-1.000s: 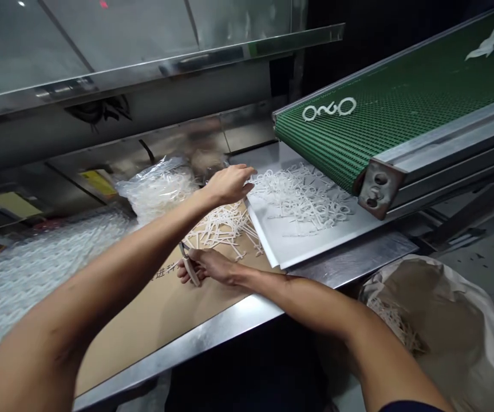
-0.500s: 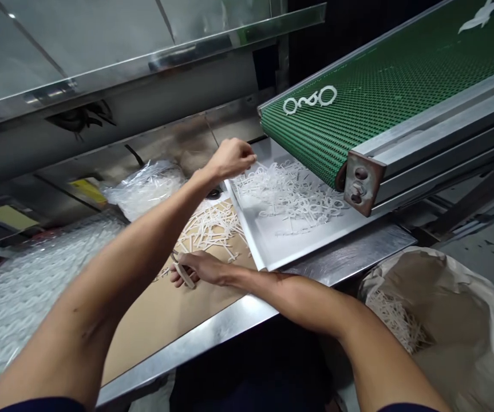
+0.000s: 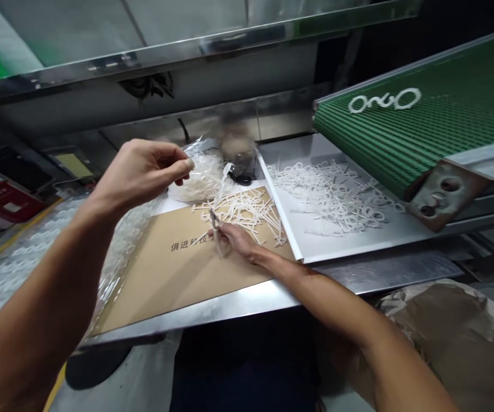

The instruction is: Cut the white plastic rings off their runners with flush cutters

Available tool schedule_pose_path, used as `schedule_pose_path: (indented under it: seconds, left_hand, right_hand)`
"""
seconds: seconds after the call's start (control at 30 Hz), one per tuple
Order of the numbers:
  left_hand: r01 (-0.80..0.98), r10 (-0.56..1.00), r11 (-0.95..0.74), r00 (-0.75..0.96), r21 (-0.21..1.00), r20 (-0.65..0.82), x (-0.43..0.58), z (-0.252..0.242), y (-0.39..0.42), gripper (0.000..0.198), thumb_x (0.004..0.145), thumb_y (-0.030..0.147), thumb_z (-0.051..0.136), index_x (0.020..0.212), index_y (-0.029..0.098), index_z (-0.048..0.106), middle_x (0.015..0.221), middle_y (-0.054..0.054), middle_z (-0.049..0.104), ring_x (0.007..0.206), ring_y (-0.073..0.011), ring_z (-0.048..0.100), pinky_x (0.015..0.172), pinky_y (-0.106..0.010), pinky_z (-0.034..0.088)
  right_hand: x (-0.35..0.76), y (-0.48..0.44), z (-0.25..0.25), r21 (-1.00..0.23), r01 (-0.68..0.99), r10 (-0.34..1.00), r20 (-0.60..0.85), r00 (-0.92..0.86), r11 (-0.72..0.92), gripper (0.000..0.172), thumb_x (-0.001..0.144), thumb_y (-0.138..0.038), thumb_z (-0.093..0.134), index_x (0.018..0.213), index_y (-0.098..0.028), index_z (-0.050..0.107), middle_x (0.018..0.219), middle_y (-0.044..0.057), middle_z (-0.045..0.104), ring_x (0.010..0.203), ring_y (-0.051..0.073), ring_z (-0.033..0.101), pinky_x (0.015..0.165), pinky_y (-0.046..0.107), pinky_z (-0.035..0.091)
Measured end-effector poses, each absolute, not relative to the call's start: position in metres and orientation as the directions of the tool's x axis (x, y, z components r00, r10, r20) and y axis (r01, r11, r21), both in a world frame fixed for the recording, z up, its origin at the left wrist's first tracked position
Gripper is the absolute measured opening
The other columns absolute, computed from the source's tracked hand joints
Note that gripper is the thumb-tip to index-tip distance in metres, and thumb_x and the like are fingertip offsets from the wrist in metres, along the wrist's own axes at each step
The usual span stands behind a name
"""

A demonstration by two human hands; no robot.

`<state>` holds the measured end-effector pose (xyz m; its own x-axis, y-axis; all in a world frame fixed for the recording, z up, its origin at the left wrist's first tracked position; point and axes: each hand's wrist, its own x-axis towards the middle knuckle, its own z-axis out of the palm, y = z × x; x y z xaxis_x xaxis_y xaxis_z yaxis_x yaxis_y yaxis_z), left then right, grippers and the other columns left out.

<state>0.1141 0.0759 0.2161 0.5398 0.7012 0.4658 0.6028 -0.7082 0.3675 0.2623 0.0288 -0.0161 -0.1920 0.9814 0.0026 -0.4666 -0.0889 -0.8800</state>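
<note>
My left hand point(image 3: 146, 170) hangs in the air over the left part of the cardboard, thumb and fingertips pinched together. Whatever they hold, if anything, is too small to make out. My right hand point(image 3: 240, 241) grips a pair of nippers point(image 3: 218, 236) with pale handles, their dark jaws pointing up and away. A blurred white plastic piece point(image 3: 221, 184) shows just above the jaws, touching neither hand visibly. Behind my right hand, a loose pile of white plastic sprues point(image 3: 251, 209) lies on the brown cardboard sheet point(image 3: 161, 292).
On the right, a white tray point(image 3: 292, 232) holds many white ring-ended parts point(image 3: 341, 197). A green conveyor belt point(image 3: 384, 134) slopes above it, carrying one white part point(image 3: 384, 101). Bagged parts point(image 3: 199, 177) stand behind the cardboard, bubble wrap point(image 3: 130, 246) left, a paper-lined bin point(image 3: 465, 337) lower right.
My left hand has moved from the tray's back-left corner leftward over the cardboard. My right hand still grips the nippers near the sprues. The view has swung left.
</note>
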Motion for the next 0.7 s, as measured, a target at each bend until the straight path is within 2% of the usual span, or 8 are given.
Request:
schedule_pose_path:
  seconds: [0.1, 0.2, 0.3, 0.43, 0.5, 0.6, 0.63, 0.7]
  left_hand:
    - [0.718, 0.736, -0.656, 0.541, 0.233, 0.408, 0.066, 0.192, 0.055, 0.027, 0.093, 0.037, 0.064, 0.085, 0.014, 0.076, 0.068, 0.001, 0.067, 0.060, -0.0095, 0.053, 0.060, -0.025, 0.038]
    - [0.775, 0.757, -0.625, 0.573, 0.094, 0.313, 0.032, 0.159, 0.041, 0.027, 0.095, 0.036, 0.057, 0.088, 0.017, 0.076, 0.078, -0.002, 0.073, 0.069, -0.0150, 0.062, 0.066, -0.028, 0.042]
    - [0.805, 0.797, -0.592, 0.577, 0.043, 0.178, 0.012, 0.121, 0.033, 0.030, 0.098, 0.032, 0.050, 0.092, 0.018, 0.075, 0.092, -0.008, 0.077, 0.083, -0.0220, 0.070, 0.072, -0.031, 0.047]
    - [0.792, 0.802, -0.596, 0.583, 0.128, 0.129, 0.008, 0.079, 0.025, 0.027, 0.099, 0.028, 0.048, 0.096, 0.018, 0.073, 0.094, -0.009, 0.076, 0.086, -0.0231, 0.071, 0.073, -0.031, 0.048]
    - [0.780, 0.804, -0.595, 0.577, 0.193, 0.144, 0.009, 0.065, 0.023, 0.027, 0.099, 0.029, 0.050, 0.114, 0.020, 0.071, 0.094, -0.007, 0.076, 0.088, -0.0229, 0.071, 0.075, -0.031, 0.050]
    - [0.751, 0.809, -0.587, 0.560, 0.301, 0.180, 0.002, 0.049, 0.020, 0.046, 0.099, 0.031, 0.054, 0.143, 0.019, 0.055, 0.099, -0.005, 0.074, 0.092, -0.0221, 0.070, 0.082, -0.033, 0.052]
    - [0.740, 0.810, -0.585, 0.555, 0.331, 0.189, -0.003, 0.044, 0.019, 0.049, 0.098, 0.032, 0.056, 0.145, 0.017, 0.053, 0.104, -0.006, 0.074, 0.094, -0.0219, 0.070, 0.085, -0.034, 0.053]
    - [0.722, 0.811, -0.581, 0.551, 0.377, 0.195, -0.014, 0.033, 0.015, 0.046, 0.097, 0.034, 0.059, 0.140, 0.017, 0.057, 0.112, -0.009, 0.071, 0.099, -0.0227, 0.068, 0.090, -0.036, 0.054]
  right_hand:
    - [0.268, 0.032, -0.020, -0.870, -0.491, 0.993, 0.031, -0.117, -0.030, 0.036, 0.104, -0.036, 0.068, 0.134, -0.017, 0.065, 0.135, 0.012, 0.067, 0.114, 0.028, 0.070, 0.096, 0.050, 0.061]
    - [0.272, 0.033, -0.023, -0.860, -0.510, 0.996, 0.040, -0.082, -0.008, 0.036, 0.104, -0.037, 0.068, 0.134, -0.017, 0.065, 0.135, 0.012, 0.068, 0.114, 0.028, 0.070, 0.096, 0.049, 0.060]
    - [0.274, 0.031, -0.024, -0.858, -0.514, 0.997, 0.040, -0.069, -0.001, 0.035, 0.104, -0.041, 0.066, 0.129, -0.016, 0.067, 0.132, 0.012, 0.069, 0.113, 0.027, 0.070, 0.097, 0.049, 0.059]
    - [0.275, 0.024, -0.023, -0.870, -0.494, 0.997, 0.035, -0.068, -0.003, 0.041, 0.102, -0.054, 0.059, 0.109, -0.017, 0.075, 0.119, 0.012, 0.077, 0.118, 0.029, 0.069, 0.104, 0.047, 0.053]
    - [0.274, 0.020, -0.020, -0.877, -0.479, 0.997, 0.023, -0.067, -0.012, 0.042, 0.098, -0.056, 0.058, 0.104, -0.019, 0.077, 0.113, 0.011, 0.080, 0.120, 0.030, 0.068, 0.106, 0.045, 0.051]
    - [0.273, 0.014, -0.014, -0.885, -0.464, 0.997, -0.002, -0.071, -0.035, 0.041, 0.094, -0.057, 0.058, 0.105, -0.021, 0.076, 0.111, 0.011, 0.081, 0.118, 0.030, 0.070, 0.106, 0.045, 0.052]
    - [0.273, 0.012, -0.013, -0.886, -0.461, 0.997, -0.010, -0.076, -0.044, 0.042, 0.093, -0.057, 0.058, 0.106, -0.021, 0.075, 0.111, 0.011, 0.081, 0.117, 0.030, 0.071, 0.106, 0.045, 0.052]
    - [0.271, 0.009, -0.009, -0.887, -0.457, 0.996, -0.025, -0.089, -0.063, 0.043, 0.092, -0.057, 0.057, 0.108, -0.021, 0.075, 0.110, 0.010, 0.081, 0.114, 0.030, 0.072, 0.105, 0.046, 0.053]
